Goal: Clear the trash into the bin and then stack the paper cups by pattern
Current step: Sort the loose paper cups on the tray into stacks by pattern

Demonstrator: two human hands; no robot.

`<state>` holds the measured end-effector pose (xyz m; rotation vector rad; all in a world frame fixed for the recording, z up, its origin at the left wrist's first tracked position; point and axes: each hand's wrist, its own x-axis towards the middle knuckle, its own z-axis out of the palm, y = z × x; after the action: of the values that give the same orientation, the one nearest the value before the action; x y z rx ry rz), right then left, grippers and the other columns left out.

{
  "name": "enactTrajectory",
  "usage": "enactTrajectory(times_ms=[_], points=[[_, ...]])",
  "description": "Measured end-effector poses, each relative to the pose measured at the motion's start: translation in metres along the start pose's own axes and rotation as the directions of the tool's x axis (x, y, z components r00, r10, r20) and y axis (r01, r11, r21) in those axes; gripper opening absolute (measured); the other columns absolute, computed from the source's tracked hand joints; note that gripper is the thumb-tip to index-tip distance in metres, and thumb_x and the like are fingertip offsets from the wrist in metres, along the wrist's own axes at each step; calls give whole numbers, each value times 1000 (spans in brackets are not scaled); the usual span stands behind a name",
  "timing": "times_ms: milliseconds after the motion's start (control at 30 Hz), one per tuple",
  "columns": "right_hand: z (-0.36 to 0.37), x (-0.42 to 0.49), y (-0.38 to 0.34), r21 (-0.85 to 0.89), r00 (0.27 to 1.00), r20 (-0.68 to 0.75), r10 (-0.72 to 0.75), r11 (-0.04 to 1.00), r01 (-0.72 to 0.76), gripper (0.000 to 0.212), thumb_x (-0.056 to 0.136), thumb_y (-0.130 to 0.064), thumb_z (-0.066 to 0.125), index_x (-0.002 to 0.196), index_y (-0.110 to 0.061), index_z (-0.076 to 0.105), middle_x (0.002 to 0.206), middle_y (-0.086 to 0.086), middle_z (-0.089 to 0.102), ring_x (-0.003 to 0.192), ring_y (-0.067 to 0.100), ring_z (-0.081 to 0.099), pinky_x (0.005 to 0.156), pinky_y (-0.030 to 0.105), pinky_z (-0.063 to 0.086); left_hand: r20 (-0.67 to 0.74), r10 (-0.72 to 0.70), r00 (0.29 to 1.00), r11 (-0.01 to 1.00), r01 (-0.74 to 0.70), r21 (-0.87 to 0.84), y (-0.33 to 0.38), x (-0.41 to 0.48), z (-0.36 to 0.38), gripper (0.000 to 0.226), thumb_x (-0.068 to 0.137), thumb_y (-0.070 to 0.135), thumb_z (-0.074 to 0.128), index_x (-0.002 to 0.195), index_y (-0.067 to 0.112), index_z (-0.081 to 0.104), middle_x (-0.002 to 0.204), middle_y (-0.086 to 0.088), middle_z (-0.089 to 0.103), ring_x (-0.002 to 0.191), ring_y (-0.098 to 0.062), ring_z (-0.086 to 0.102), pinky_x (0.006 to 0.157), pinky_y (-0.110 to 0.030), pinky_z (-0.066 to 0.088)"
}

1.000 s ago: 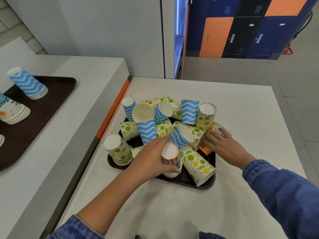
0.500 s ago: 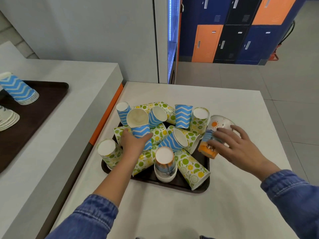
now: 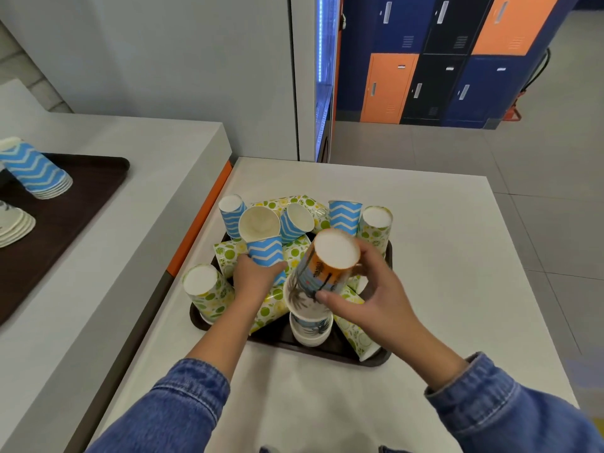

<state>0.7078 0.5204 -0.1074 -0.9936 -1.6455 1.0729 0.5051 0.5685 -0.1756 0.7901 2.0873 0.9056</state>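
Note:
A dark tray (image 3: 330, 349) on the white table holds several jumbled paper cups, blue-zigzag and green-lemon ones. My left hand (image 3: 255, 281) grips the lower end of a blue-zigzag cup (image 3: 263, 246) that lies with its open mouth facing up and away. My right hand (image 3: 372, 299) holds an upside-down orange palm-print cup (image 3: 322, 269), tilted above a short upside-down stack of palm-print cups (image 3: 310, 328) at the tray's front. A green-lemon cup (image 3: 204, 291) stands upside down at the tray's left corner.
On the raised counter to the left, a second dark tray (image 3: 81, 204) carries a stack of blue-zigzag cups (image 3: 34, 171) and a stack of white sun-print cups (image 3: 11, 223). Bare table (image 3: 451, 256) lies right of the tray. Lockers (image 3: 434, 67) stand behind.
My right hand lifted the orange palm-print cup from the tray's right side and brought it left, over the palm-print stack. My left hand stays on the blue-zigzag cup.

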Motion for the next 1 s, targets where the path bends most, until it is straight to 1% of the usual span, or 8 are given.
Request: enactTrajectory(times_ms=[100, 200, 400, 467, 600, 700, 833, 1000], points=[[13, -5, 14, -111, 995, 87, 55, 993, -46, 65, 62, -36, 78, 120, -31, 50, 114, -21, 58, 106, -1, 54, 85, 12, 41, 5, 1, 1000, 1000, -1, -6, 1, -2, -3, 67, 68, 28, 82, 123, 3, 52, 122, -12, 62, 105, -28, 62, 86, -40, 53], [19, -11, 31, -201, 983, 156, 99, 977, -66, 64, 60, -41, 74, 119, -34, 47, 116, -17, 57, 107, -5, 51, 85, 5, 36, 21, 18, 1000, 1000, -18, -5, -1, -6, -8, 69, 66, 28, 84, 122, 3, 52, 120, -11, 63, 103, -26, 64, 86, -40, 53], [21, -18, 59, -304, 967, 179, 181, 945, -121, 60, 60, -43, 72, 111, -48, 40, 115, -25, 52, 108, -8, 51, 89, 15, 44, 36, 36, 999, 998, -37, 44, -7, -14, -21, 60, 65, 34, 84, 111, 8, 57, 107, -7, 67, 91, -23, 66, 82, -41, 56], [22, -18, 63, -313, 966, 177, 190, 941, -128, 61, 62, -38, 75, 110, -49, 39, 115, -29, 50, 108, -10, 50, 88, 13, 44, 47, 41, 998, 995, -45, 86, -10, -18, -27, 57, 65, 37, 83, 109, 10, 58, 103, -6, 67, 88, -22, 67, 81, -42, 56], [24, -14, 66, -328, 966, 167, 196, 935, -134, 63, 64, -32, 80, 107, -51, 38, 113, -31, 49, 105, -11, 50, 85, 9, 43, 84, 70, 994, 966, -88, 243, -14, -21, -42, 56, 68, 42, 78, 111, 12, 59, 103, -4, 66, 87, -20, 64, 73, -32, 52], [24, -11, 66, -324, 961, 184, 209, 936, -141, 66, 64, -31, 82, 110, -49, 39, 115, -28, 51, 107, -9, 51, 88, 13, 44, 117, 70, 991, 922, -109, 370, -12, -24, -54, 62, 67, 51, 74, 116, 16, 59, 107, -4, 66, 92, -21, 63, 75, -32, 51], [19, -9, 66, -307, 944, 211, 254, 934, -182, 78, 62, -33, 86, 127, -32, 43, 123, -17, 54, 114, -4, 51, 94, 17, 43, 133, 86, 987, 879, -138, 456, -1, -34, -62, 60, 70, 52, 72, 116, 15, 59, 105, -4, 65, 91, -21, 62, 74, -30, 48], [9, -5, 56, -301, 932, 248, 265, 935, -186, 90, 60, -34, 88, 135, -36, 37, 125, -19, 50, 118, -14, 43, 91, 2, 35, 53, 201, 978, 876, -203, 438, 20, -54, -76, 65, 72, 44, 74, 125, 17, 49, 112, -3, 61, 99, -22, 60, 74, -28, 42]])
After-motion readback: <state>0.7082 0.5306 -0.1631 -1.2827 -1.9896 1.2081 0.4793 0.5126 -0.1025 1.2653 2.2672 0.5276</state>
